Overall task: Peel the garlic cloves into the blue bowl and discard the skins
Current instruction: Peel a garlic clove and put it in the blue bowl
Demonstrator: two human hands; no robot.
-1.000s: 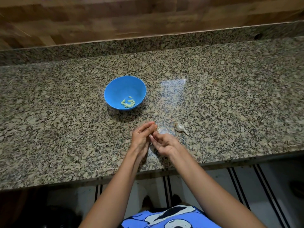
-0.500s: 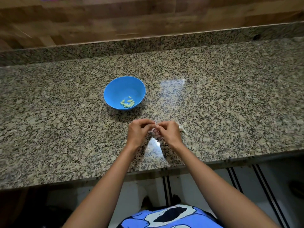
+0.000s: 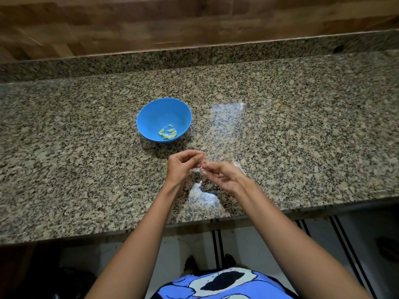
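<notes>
Garlic clove [image 3: 203, 162] pinched between both hands, just above the near part of the worktop [image 3: 86, 169].
The left hand [image 3: 181, 167] and right hand [image 3: 223, 176] meet fingertip to fingertip, fingers curled, each nipping the small clove; its long axis is too hidden to tell. The blue bowl [image 3: 157, 113], holding peeled cloves [image 3: 168, 133], sits ahead and slightly left, nearer the left hand, so the drop probably goes forward-left.

Loads of bare bench [image 3: 302, 130] either side of the blue bowl [image 3: 151, 117]; only other snag is maybe a garlic bit [image 3: 237, 164] just behind the right hand [image 3: 224, 176].
</notes>
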